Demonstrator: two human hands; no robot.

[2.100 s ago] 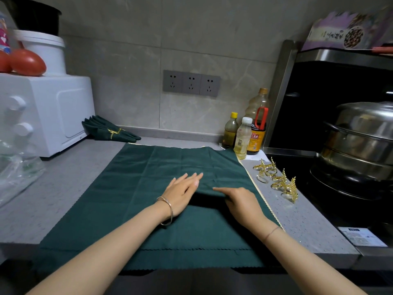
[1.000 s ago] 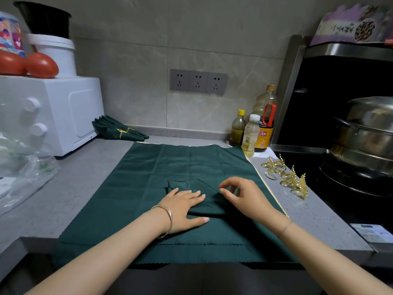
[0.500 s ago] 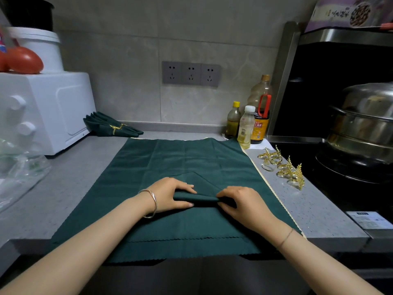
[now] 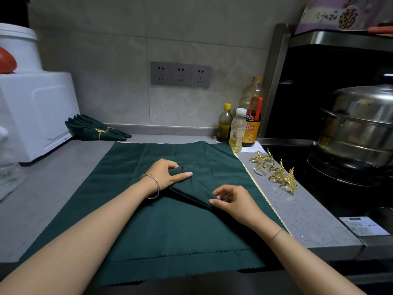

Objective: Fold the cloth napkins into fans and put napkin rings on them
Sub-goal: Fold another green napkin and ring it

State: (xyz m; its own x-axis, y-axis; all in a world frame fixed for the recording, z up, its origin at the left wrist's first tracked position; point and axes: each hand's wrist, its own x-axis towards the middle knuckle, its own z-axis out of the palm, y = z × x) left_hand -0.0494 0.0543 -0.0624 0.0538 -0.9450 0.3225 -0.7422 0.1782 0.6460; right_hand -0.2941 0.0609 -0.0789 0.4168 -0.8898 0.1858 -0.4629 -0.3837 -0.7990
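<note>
Because loose pleats would spring open, right hand point(image 4: 231, 202) pinches the near end of the folded napkin point(image 4: 192, 188); left hand point(image 4: 167, 174) grips its far end, thumb on top. Napkin rings point(image 4: 274, 173) wait just right of both hands; finished fan point(image 4: 96, 128) lies beyond the left.
</note>
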